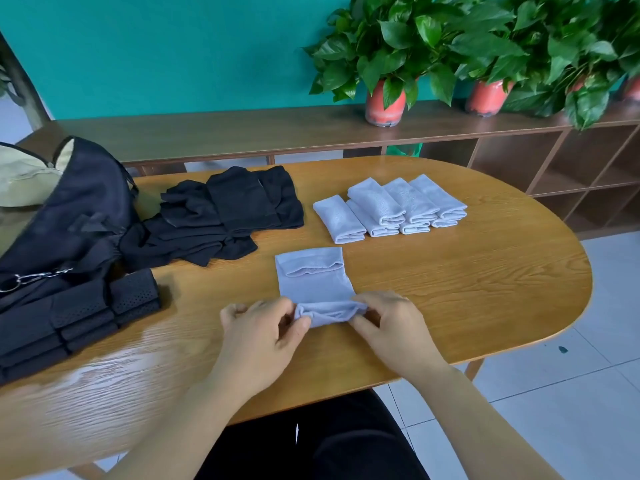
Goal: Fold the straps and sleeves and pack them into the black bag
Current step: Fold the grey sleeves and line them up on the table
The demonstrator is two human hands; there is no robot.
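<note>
wooden oval table [467,278], with a teal wall and a low shelf of potted plants [388,57] behind.

obs: one grey sleeve [313,282] lies flat on the table straight ahead of the person, near the front edge. its long axis runs near-to-far, away from the body. the far end shows a turned-over band and the near end is bunched up. left hand [263,329] pinches the near-left corner of that end between thumb and fingers. right hand [391,323] pinches the near-right corner the same way. both hands are at the same end, equally near, one per corner.

judgement: the step in hand is the fold of this sleeve. the move likely carries the near end forward along the long axis onto the far part, so both hands should travel together, away from the body, or the fold skews.

elsewhere: folded grey sleeves [391,206] sit in a row beyond and to the right. black sleeves [235,209] are heaped beyond-left. folded black straps [79,317] lie at left, against the black bag [76,209]. whether anything is inside the bag i cannot tell.
</note>
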